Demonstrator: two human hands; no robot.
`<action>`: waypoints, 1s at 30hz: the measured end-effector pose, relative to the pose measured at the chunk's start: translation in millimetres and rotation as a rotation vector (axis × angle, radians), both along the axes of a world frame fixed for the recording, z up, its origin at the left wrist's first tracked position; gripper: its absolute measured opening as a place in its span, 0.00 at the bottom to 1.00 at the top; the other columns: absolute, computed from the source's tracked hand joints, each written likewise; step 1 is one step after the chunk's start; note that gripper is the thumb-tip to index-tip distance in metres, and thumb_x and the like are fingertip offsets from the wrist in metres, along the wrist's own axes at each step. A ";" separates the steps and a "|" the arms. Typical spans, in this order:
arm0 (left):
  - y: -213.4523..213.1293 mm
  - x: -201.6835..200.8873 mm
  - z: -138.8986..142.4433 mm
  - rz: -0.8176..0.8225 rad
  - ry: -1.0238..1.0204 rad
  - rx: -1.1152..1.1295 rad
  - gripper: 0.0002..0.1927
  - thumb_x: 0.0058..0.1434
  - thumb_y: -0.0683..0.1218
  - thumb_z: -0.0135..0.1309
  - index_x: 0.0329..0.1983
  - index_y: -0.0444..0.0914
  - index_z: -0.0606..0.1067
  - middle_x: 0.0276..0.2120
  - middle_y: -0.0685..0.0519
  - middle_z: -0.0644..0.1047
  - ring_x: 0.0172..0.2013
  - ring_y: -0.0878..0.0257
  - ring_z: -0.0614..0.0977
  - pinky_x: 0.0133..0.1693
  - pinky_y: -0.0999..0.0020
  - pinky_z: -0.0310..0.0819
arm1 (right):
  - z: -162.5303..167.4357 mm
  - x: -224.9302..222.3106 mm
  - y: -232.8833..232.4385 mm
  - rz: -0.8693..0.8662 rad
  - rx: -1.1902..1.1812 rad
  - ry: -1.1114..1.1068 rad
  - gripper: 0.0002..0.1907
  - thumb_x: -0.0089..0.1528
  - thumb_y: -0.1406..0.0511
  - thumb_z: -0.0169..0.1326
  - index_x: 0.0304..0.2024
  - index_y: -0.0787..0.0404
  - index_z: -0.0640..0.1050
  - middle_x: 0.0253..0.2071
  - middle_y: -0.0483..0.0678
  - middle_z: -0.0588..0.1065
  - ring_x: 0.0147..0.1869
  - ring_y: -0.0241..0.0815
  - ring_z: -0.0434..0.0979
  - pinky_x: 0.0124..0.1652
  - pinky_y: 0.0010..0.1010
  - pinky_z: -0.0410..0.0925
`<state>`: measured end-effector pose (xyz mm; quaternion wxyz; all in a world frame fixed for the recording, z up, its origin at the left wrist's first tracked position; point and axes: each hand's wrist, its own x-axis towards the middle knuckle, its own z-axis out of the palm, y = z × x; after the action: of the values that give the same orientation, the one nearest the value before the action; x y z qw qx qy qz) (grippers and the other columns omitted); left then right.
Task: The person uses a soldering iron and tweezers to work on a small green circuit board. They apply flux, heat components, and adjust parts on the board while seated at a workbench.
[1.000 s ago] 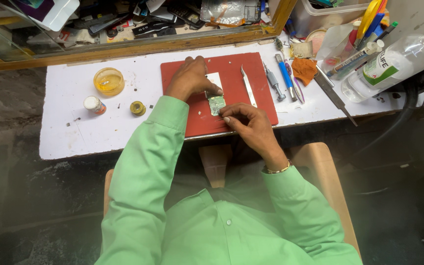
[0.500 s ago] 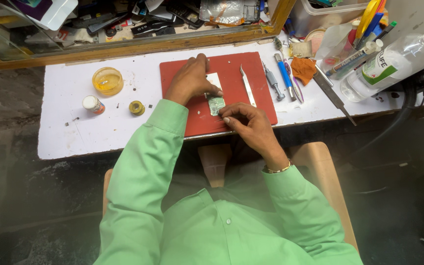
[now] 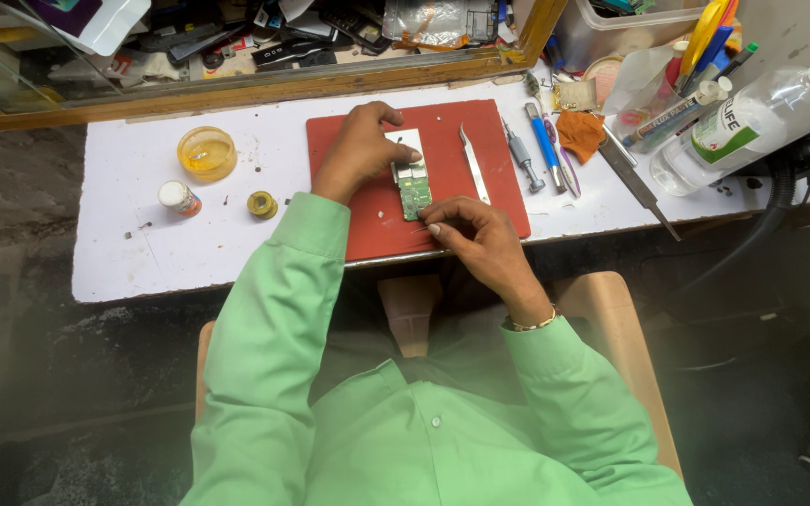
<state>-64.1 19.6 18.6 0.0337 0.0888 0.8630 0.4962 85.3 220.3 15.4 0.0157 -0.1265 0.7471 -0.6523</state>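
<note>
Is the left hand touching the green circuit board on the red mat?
Touching. The head view shows the left hand with its fingertips pressed on the top end of the green circuit board, on the red mat.

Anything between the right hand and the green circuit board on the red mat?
Nothing visible. The right hand sits at the near end of the circuit board, fingertips right by its lower edge. The left hand rests along its left side on the red mat. The tweezers lie off to the right, clear.

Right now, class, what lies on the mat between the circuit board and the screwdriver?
In the head view, metal tweezers lie on the red mat, between the circuit board and the screwdriver.
</note>
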 end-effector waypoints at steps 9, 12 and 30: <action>-9.9 23.2 -14.4 -0.157 -0.143 0.441 0.23 0.55 0.36 0.65 0.54 0.33 0.73 0.41 0.47 0.81 0.37 0.63 0.84 0.35 0.70 0.81 | -9.6 1.5 -4.0 -0.057 -0.100 -0.023 0.06 0.65 0.69 0.58 0.44 0.65 0.81 0.41 0.45 0.80 0.43 0.30 0.78 0.43 0.23 0.73; -9.9 23.2 -19.5 -0.276 -0.068 0.593 0.23 0.57 0.35 0.64 0.55 0.32 0.72 0.44 0.50 0.81 0.40 0.66 0.84 0.39 0.70 0.83 | -12.5 -0.4 -3.9 -0.153 -0.091 0.034 0.05 0.64 0.70 0.61 0.43 0.65 0.82 0.37 0.44 0.80 0.39 0.29 0.77 0.40 0.21 0.71; -16.4 15.8 -21.4 -0.377 0.008 0.535 0.28 0.61 0.35 0.64 0.64 0.37 0.69 0.47 0.51 0.80 0.38 0.72 0.82 0.36 0.78 0.81 | -13.6 -36.4 -9.8 -0.133 -0.201 0.135 0.06 0.60 0.76 0.62 0.40 0.68 0.83 0.38 0.46 0.79 0.40 0.31 0.79 0.41 0.21 0.73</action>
<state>-48.2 3.1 -2.8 0.0969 0.2549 0.6703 0.6901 49.0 210.5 1.7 -0.0906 -0.1213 0.6841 -0.7135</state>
